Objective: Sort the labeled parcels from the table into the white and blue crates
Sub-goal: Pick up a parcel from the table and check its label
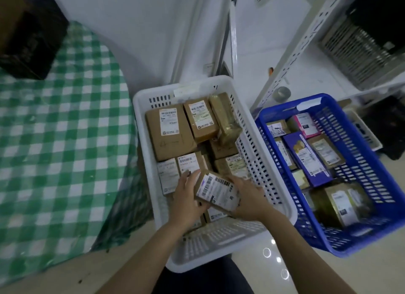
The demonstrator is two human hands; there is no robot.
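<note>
A small brown parcel (217,191) with a white barcode label is held over the near half of the white crate (274,197). My left hand (186,200) grips its left end and my right hand (247,199) grips its right side. The white crate holds several brown labeled parcels (171,131). To its right stands the blue crate (370,168), holding several parcels, among them a purple box (306,157) and a pink one (306,123). The table (54,140) with a green checked cloth lies at the left, with no labeled parcel on its visible part.
A dark box (32,41) sits on the far left of the table. White metal shelving (291,59) stands behind the crates, with a small roll of tape (282,94) at its foot. Both crates rest on a pale glossy floor (361,271).
</note>
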